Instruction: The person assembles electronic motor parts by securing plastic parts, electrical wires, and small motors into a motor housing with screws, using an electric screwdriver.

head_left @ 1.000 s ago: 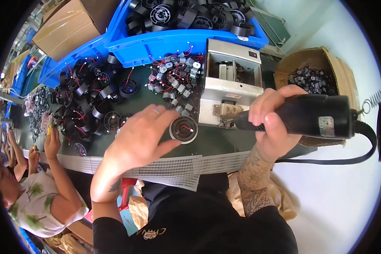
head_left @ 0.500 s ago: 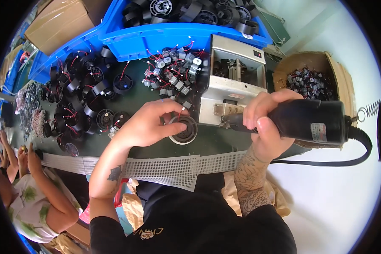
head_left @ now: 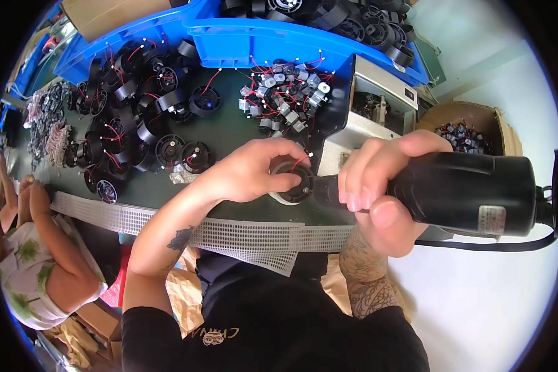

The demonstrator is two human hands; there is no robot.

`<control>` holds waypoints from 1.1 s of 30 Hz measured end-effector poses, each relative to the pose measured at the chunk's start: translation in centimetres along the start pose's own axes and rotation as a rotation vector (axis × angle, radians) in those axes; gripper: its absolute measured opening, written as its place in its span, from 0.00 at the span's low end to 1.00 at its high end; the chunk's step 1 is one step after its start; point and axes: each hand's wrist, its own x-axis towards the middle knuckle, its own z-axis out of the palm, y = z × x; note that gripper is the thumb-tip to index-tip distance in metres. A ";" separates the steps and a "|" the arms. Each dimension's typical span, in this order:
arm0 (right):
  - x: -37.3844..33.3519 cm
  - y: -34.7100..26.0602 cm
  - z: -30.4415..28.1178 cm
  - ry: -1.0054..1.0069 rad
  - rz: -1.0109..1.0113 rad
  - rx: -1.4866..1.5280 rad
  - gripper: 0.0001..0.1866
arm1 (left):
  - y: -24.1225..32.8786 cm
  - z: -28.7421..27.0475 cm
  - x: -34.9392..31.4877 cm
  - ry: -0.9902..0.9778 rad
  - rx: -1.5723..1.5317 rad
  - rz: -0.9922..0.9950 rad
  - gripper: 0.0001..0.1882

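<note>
My left hand [head_left: 251,170] grips a round black plastic housing [head_left: 302,191] on the green tabletop, thumb and fingers around its left side. A red wire with a white connector rises from its top. My right hand [head_left: 384,192] is wrapped around a black electric screwdriver [head_left: 471,192], held nearly level and pointing left. The tool's nose is at the housing's right edge; its exact tip is hard to make out. Just behind the tool stands a beige metal box machine [head_left: 381,77] with an open top. Small silver motors [head_left: 285,102] with red wires lie heaped behind my left hand.
Many black round housings [head_left: 124,118] cover the table's left side. Blue bins [head_left: 254,40] line the back, and a cardboard box [head_left: 459,115] of small motors stands right. White mesh strip [head_left: 248,239] runs along the front edge. Another person [head_left: 49,260] works at far left.
The screwdriver has moved left from the beige machine to the housing, its nose now against or near it. My left hand still holds the housing. The whole view has shifted slightly.
</note>
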 end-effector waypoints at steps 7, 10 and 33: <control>-0.1 1.4 0.0 0.003 -0.030 -0.068 0.27 | -0.1 -0.1 -0.2 0.019 0.066 0.046 0.15; 0.2 1.3 0.3 -0.018 -0.019 -0.083 0.25 | 0.0 -0.2 -0.2 0.023 0.130 0.052 0.15; -1.9 -0.6 -2.1 0.262 -0.004 0.133 0.32 | 0.7 -0.3 -0.8 0.235 0.445 0.635 0.06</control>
